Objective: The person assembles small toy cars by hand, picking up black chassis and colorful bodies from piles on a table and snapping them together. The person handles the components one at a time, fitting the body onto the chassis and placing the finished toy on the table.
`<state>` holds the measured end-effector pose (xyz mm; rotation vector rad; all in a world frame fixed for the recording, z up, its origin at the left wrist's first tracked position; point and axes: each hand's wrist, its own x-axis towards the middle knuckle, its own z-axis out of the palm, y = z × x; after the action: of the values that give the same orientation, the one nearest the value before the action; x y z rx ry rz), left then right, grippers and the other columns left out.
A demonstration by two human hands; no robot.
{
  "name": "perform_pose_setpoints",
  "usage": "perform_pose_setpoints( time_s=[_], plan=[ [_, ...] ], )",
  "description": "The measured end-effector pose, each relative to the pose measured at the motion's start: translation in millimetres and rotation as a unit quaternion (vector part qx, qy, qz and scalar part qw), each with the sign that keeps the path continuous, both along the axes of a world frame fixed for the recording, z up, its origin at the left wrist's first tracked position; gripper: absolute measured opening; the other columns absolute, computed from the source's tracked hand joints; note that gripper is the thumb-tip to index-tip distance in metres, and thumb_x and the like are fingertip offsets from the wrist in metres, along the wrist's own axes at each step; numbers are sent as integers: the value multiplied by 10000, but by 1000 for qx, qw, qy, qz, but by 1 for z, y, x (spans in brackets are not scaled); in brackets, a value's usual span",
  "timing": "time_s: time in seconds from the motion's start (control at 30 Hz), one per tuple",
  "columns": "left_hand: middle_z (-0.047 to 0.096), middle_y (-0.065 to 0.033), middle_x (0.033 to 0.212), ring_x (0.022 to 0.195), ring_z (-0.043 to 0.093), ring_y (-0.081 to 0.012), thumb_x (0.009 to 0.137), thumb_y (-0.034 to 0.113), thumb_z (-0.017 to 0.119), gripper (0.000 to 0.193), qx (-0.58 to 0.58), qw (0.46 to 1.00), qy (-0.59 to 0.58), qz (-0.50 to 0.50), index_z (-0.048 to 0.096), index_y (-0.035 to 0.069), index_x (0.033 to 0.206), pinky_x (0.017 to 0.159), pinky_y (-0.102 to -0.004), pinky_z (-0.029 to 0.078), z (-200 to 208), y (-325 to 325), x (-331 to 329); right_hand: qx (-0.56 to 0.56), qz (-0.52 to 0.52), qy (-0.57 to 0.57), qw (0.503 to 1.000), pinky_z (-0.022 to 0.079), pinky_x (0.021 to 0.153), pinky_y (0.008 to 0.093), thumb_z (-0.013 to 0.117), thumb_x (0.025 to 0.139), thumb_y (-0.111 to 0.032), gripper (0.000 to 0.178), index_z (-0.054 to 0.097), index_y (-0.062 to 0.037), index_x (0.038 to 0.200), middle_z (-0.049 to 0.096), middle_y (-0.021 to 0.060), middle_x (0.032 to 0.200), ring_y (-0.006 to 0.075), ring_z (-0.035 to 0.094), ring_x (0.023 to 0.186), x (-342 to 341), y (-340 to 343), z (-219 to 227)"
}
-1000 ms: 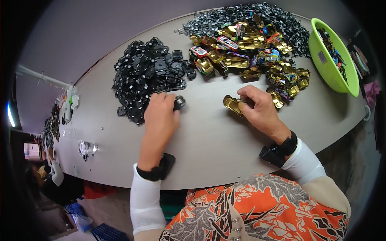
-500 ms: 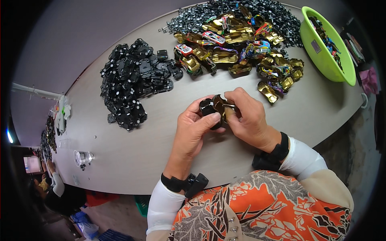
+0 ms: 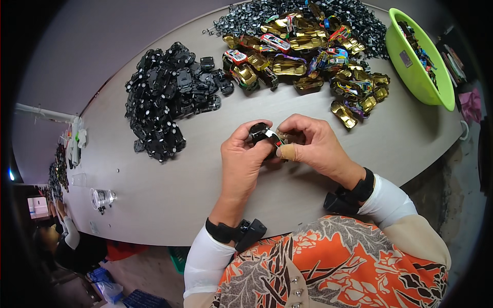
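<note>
Over the near middle of the table, both my hands meet around one small toy car. My left hand (image 3: 244, 154) is closed on its black toy car base (image 3: 258, 132), thumb in front and fingers behind. Against the base sits a toy car body shell (image 3: 275, 137) with white, red and green showing. My right hand (image 3: 313, 143) pinches the shell's right end between thumb and fingers; a tan strip wraps the thumb. My fingers cover much of the car, so I cannot tell how fully the two parts are joined.
Black car bases (image 3: 169, 97) lie heaped at the left. Gold-lined car shells (image 3: 290, 66) pile up beyond my hands, before small wheel parts (image 3: 241, 23). A green basin (image 3: 418, 66) stands far right, a clear cup (image 3: 101, 197) at left. Another person (image 3: 77, 241) sits far left.
The shell has turned so its coloured outside shows instead of its gold inside. A thin metal piece at my right fingers is out of sight now. Both hands stay close together.
</note>
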<state>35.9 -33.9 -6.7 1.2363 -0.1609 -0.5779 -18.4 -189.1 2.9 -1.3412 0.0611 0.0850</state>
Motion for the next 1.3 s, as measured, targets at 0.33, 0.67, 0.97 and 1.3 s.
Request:
perform_pose_setpoints(
  time_s=[0.33, 0.67, 0.97, 1.3],
  plan=[
    [561, -129, 1089, 948, 597, -189, 949, 186, 442, 419, -128, 979, 149, -48, 391, -73, 1275, 782, -364, 539, 5, 2, 1, 75, -45, 36, 996, 462, 667, 202, 716, 722, -22, 300, 507, -17, 939, 550, 0, 857, 43, 523, 757, 3, -8, 6],
    [567, -136, 1114, 988, 570, -170, 931, 131, 426, 396, -135, 976, 151, -75, 428, -87, 1262, 859, -294, 467, 7, 2, -1, -170, -25, -23, 985, 424, 583, 192, 630, 729, -18, 225, 546, -8, 938, 554, -6, 801, 31, 488, 679, -2, -3, 10],
    [621, -83, 993, 850, 613, -139, 929, 179, 509, 373, -50, 993, 100, -37, 482, -35, 1233, 724, -313, 557, 0, 2, -1, -128, -27, -6, 991, 426, 569, 196, 611, 738, -27, 211, 535, -23, 935, 523, -13, 800, 26, 491, 674, 0, -9, 7],
    [600, -118, 1056, 937, 610, -185, 939, 172, 481, 403, -75, 986, 133, -60, 432, -51, 1271, 785, -355, 542, 0, 2, -5, -343, -78, -182, 918, 447, 556, 276, 583, 701, -16, 265, 575, 29, 961, 545, 98, 782, 164, 533, 605, -3, 0, 4]
  ],
)
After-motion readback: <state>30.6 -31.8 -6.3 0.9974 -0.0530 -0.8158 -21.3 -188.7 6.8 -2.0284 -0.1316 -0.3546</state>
